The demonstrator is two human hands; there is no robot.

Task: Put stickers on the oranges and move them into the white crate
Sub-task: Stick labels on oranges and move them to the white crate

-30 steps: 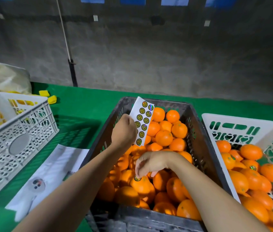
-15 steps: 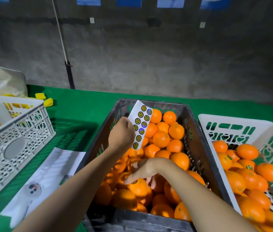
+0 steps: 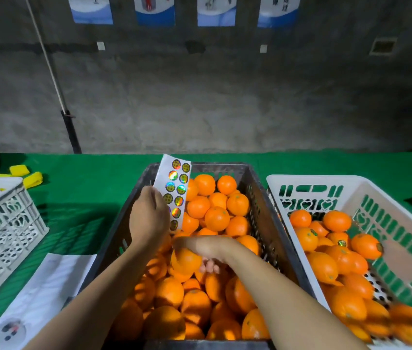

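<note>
Right hand (image 3: pixel 208 251) is down in the dark crate (image 3: pixel 270 223), fingers curled over one orange (image 3: pixel 186 261) near the middle of the heap, so that grip is wrapped on fruit. Whether this orange carries its sticker I cannot tell; none shows on the face turned to the camera.

Left hand (image 3: pixel 149 218) sits just above and behind, pinching the sticker sheet (image 3: pixel 175 190) by its lower end and holding it upright over the crate's far left side. Two columns of round shiny stickers, roughly a dozen showing, the lowest hidden by the hand.

Handling call: the orange looks firm and round with a waxy peel, light enough for one hand, likely to roll or slip if pinched at the top. I would cup it around its widest part with the thumb opposite the fingers. The sheet is thin and floppy, so hold it by the edge and keep clear of the stickers.

Out to the count: one dark crate, packed with several dozen oranges, too many and too stacked for an exact figure. Just to its right, almost touching, is the white crate (image 3: pixel 366 183) on the green table (image 3: pixel 78 198), with about twenty oranges in view, small stickers visible on at least three. A second white crate (image 3: pixel 3 223) stands well to the left, and white paper (image 3: pixel 48 286) lies in front of it.
</note>
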